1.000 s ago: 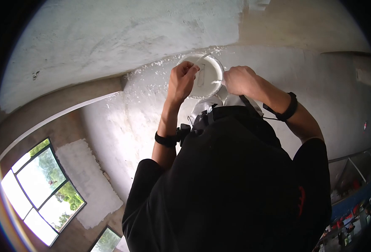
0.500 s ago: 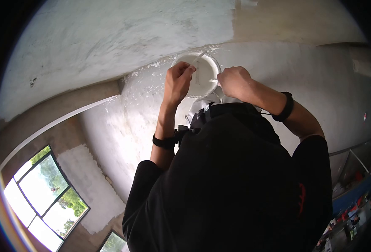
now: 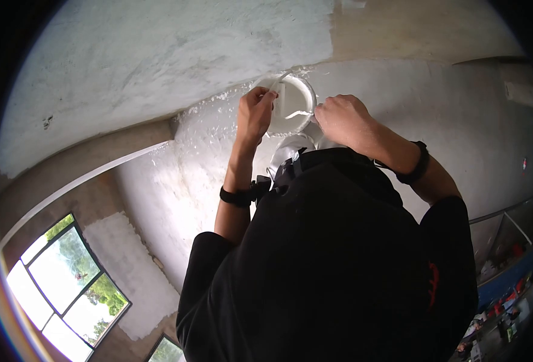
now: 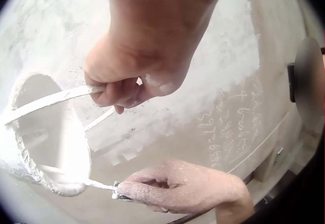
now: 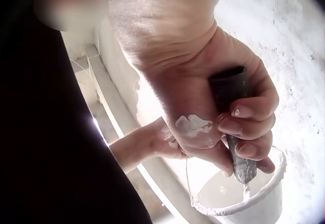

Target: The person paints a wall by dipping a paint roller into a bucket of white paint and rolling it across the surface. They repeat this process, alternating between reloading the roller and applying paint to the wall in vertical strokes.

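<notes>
A white bucket (image 3: 311, 96), its rim crusted with white paste, stands at the person's feet near the wall. My left hand (image 3: 254, 116) grips the bucket's white-coated bail handle (image 4: 56, 99) above the bucket's left side in the head view. On the opposite side, my right hand (image 3: 342, 118) holds a tool by its dark, round handle (image 5: 231, 89), fingers curled round it. The tool's thin, white-coated metal shank (image 4: 101, 185) reaches over the rim into the bucket; its far end is down inside, hardly distinct. White smears mark the right palm in its wrist view.
A wall (image 3: 188, 48), partly coated in white, rises close behind the bucket. White splatters (image 3: 203, 105) dot the floor beside it. Windows (image 3: 67, 283) are at the lower left, and a railing (image 3: 510, 220) runs along the far right.
Both hands and the bucket have shifted slightly left in the head view. More of the tool's white shank shows across the bucket's opening. The left hand still grips the bail handle.
</notes>
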A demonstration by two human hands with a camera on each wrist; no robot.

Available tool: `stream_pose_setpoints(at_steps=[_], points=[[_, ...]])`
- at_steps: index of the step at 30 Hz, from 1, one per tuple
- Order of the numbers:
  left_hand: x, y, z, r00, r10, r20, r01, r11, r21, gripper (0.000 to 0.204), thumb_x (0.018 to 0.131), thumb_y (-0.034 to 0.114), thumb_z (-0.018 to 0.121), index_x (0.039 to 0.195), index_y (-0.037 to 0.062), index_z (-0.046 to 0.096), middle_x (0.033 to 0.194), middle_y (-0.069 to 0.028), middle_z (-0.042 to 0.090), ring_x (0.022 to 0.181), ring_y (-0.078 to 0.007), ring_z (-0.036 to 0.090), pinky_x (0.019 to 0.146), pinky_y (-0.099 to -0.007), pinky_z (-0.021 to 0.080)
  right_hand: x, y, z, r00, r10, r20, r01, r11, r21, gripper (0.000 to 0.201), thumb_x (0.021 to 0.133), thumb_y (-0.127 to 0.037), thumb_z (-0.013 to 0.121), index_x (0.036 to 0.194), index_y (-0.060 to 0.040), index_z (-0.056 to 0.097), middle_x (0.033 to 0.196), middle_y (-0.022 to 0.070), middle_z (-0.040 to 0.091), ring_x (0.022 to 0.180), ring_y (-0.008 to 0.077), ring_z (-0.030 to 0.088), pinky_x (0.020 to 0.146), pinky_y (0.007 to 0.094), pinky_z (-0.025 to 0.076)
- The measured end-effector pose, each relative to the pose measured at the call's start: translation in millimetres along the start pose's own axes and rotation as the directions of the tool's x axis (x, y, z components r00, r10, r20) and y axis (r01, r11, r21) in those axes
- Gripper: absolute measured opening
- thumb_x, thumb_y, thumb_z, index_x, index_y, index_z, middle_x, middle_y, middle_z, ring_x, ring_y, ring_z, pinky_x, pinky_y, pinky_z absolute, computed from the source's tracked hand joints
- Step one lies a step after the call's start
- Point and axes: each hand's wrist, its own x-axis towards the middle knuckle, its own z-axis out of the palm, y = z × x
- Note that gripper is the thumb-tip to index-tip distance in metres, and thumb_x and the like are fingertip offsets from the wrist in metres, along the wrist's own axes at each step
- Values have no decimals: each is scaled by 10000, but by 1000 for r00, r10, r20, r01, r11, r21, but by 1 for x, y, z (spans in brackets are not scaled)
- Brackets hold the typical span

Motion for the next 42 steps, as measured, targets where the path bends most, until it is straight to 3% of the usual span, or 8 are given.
stream_pose_setpoints(at_steps=[2, 9, 11, 18, 23, 25, 35, 42], points=[[-1, -2, 2, 1000, 24, 15, -23, 996, -92, 162, 909, 116, 564, 887, -34, 622, 603, 32, 448, 468, -37, 361, 410, -225, 273, -5, 2, -7, 1000, 13, -4, -13, 1000, 13, 70, 739, -125, 659, 762, -90, 716, 737, 100, 700, 737, 242, 709, 644, 361, 566], [-2, 7, 2, 999, 24, 31, -22, 998, -57, 171, 909, 123, 570, 888, -39, 620, 606, 33, 448, 474, -40, 367, 414, -229, 280, -22, 3, -22, 1000, 14, 26, -15, 1000, 27, 74, 736, -127, 654, 740, -71, 701, 673, 110, 677, 697, 260, 701, 638, 371, 567], [-2, 6, 1, 1000, -10, 11, 10, 1000, 19, 246, 847, 189, 606, 861, -52, 655, 670, -47, 585, 601, -107, 505, 570, -272, 405, -23, 5, -21, 1000, 6, 17, -7, 999, 37, 79, 739, -129, 650, 740, -69, 701, 673, 115, 676, 694, 263, 700, 639, 371, 567], [-3, 5, 2, 1000, 3, 29, -4, 999, 34, 239, 849, 186, 604, 872, -45, 657, 672, -45, 586, 606, -108, 506, 569, -274, 404, -26, 8, -8, 999, 33, -1, -33, 992, 118, 113, 759, -148, 638, 751, -54, 702, 712, 136, 684, 729, 279, 699, 675, 389, 567], [-2, 5, 4, 999, 38, 15, -38, 999, -17, 171, 914, 127, 575, 889, -33, 631, 610, 31, 447, 470, -42, 357, 416, -231, 275, -30, 12, -3, 999, 37, -24, -34, 993, 113, 174, 823, -189, 624, 753, -49, 700, 720, 148, 685, 717, 290, 697, 670, 398, 564], [-4, 8, 4, 1000, 24, 17, -23, 998, -62, 172, 914, 127, 575, 890, -34, 631, 608, 33, 442, 468, -42, 350, 415, -232, 270, -35, 14, -9, 997, 55, 60, -66, 978, 200, 398, 943, -323, 545, 732, -5, 658, 657, 194, 638, 674, 347, 662, 649, 416, 539], [-9, 18, 2, 997, -70, -12, 66, 973, -220, 170, 920, 120, 567, 896, -40, 618, 596, 49, 405, 464, -37, 313, 415, -235, 237, -77, 47, 6, 966, 244, -88, -161, 831, 532, 318, 923, -325, 552, 902, -44, 701, 772, 200, 665, 745, 402, 643, 692, 459, 521], [-7, 21, 1, 998, -61, -24, 53, 967, -250, 163, 921, 119, 565, 908, -37, 612, 594, 54, 391, 464, -35, 299, 417, -230, 226, -89, 61, -10, 967, 222, 124, -247, 712, 657, 351, 925, -328, 565, 921, 2, 684, 778, 238, 640, 717, 403, 605, 698, 431, 482]])
